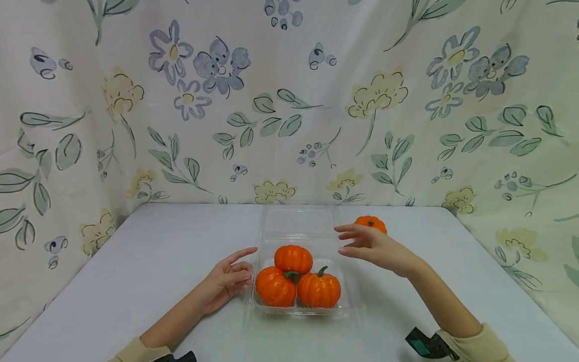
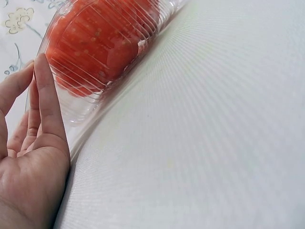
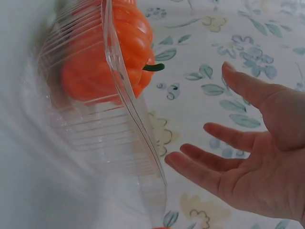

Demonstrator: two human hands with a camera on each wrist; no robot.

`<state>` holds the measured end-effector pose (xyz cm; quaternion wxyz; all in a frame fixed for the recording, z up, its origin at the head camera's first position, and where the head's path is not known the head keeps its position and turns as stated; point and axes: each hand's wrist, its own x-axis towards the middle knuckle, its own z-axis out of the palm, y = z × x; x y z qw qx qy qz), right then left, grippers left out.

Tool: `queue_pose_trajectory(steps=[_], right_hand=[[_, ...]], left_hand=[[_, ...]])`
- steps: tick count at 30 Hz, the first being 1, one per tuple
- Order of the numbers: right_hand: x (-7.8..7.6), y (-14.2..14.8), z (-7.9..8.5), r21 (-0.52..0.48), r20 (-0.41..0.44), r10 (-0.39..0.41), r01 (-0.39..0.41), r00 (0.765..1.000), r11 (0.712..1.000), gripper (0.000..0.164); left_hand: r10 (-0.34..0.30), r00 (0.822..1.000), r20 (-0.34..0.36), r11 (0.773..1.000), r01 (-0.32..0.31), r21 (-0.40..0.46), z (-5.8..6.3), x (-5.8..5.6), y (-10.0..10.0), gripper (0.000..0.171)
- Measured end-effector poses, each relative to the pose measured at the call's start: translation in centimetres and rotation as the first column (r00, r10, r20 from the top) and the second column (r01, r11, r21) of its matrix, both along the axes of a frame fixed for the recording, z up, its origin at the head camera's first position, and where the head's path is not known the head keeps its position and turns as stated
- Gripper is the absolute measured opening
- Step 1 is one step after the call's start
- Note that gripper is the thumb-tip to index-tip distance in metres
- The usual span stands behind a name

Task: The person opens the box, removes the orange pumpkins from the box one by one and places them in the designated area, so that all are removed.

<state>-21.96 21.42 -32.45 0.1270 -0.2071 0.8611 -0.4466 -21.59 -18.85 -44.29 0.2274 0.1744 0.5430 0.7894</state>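
Observation:
A clear plastic clamshell container [image 1: 312,310] sits on the table with its lid [image 1: 298,221] raised at the back. It holds three small orange pumpkins: one at the back [image 1: 293,259], one at front left [image 1: 275,286] and one at front right [image 1: 318,290]. My left hand [image 1: 226,281] is at the container's left side, its fingertips [image 2: 43,64] right at the clear rim. On the other side, my right hand [image 1: 373,247] hovers with spread, empty fingers [image 3: 195,171] beside the container's right rim. Behind that hand lies another orange pumpkin [image 1: 372,222], partly hidden by it.
The white table [image 1: 181,231] extends to both sides of the container. A floral-patterned cloth [image 1: 289,100] hangs behind the table and along its sides. A dark strapped device [image 1: 431,344] is worn at the right sleeve's cuff.

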Motion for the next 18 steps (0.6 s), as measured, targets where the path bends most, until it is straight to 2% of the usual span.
queue_pose_trajectory(steps=[11, 18], right_hand=[[0.5, -1.6, -0.8, -0.046, 0.097, 0.095, -0.090, 0.991, 0.995, 0.061], [0.9, -2.7, -1.3, -0.073, 0.158, 0.124, -0.114, 0.980, 0.991, 0.065]], left_hand=[[0.014, 1.000, 0.013, 1.000, -0.014, -0.017, 0.0, 0.0, 0.1, 0.053], [0.017, 1.000, 0.014, 1.000, -0.017, -0.021, 0.1, 0.1, 0.1, 0.055]])
